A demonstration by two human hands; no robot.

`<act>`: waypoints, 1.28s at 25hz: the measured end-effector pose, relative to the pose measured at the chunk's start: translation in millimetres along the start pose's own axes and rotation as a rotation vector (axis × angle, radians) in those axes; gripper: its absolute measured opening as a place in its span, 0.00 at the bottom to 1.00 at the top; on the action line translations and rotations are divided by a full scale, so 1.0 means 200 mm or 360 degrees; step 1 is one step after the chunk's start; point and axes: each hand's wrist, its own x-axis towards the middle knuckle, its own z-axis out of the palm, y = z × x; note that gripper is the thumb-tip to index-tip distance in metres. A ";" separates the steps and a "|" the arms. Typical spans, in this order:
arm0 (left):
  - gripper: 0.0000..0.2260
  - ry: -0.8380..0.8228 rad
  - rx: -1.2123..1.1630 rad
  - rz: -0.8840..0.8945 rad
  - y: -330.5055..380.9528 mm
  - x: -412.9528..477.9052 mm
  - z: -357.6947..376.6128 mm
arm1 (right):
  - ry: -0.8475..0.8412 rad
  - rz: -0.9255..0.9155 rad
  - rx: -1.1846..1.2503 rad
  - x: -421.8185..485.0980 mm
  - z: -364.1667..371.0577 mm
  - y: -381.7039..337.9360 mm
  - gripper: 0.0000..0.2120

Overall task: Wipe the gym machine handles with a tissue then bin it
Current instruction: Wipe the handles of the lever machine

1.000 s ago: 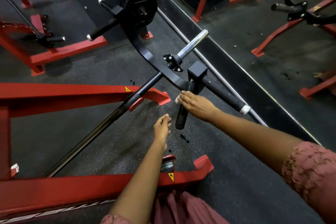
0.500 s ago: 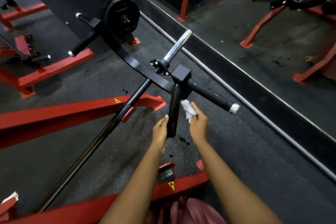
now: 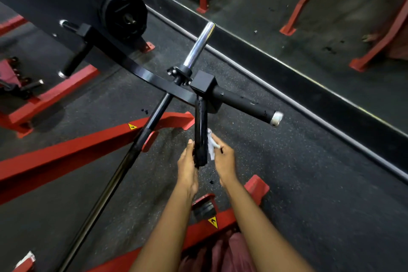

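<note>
At nine o'clock in the head view a red frame beam (image 3: 66,152) slants across the dark rubber floor (image 3: 309,183). Above it, near ten o'clock, a short black far grip (image 3: 75,59) hangs from the machine's arm, and a black weight plate (image 3: 123,16) sits just beyond at eleven. A long black bar (image 3: 123,161) runs from seven o'clock up toward the centre, where a chrome peg (image 3: 199,44) points to twelve.

Just below centre the left hand (image 3: 187,168) lies against the left side of the lower handle (image 3: 201,130). Its thumb is straight up along the grip. Its fingers are hidden behind the handle's end, so whether they wrap it cannot be told. The handle hangs from a black block and points to six o'clock.

The white tissue (image 3: 210,146) is on the handle's right side, near its lower end, touching it. The right hand (image 3: 223,159) pinches the crumpled tissue between thumb and fingertips, at three o'clock of the handle.

The side handle (image 3: 242,104) juts from the same block toward four o'clock and ends in a silver cap. A mirror (image 3: 309,17) fills the view from one to three o'clock.
</note>
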 end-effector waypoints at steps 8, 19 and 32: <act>0.09 -0.0054 0.0063 0.0016 0.00 -0.02 -0.02 | 0.0019 -0.0080 -0.0107 0.02 0.04 -0.09 0.22; 0.14 -0.0181 0.0279 0.0100 -0.04 -0.07 -0.14 | 0.0322 0.0532 0.0660 -0.34 0.14 0.07 0.19; 0.18 0.0109 0.0503 0.0399 -0.11 -0.05 -0.12 | 0.0192 0.0439 0.0366 -0.26 0.04 -0.08 0.16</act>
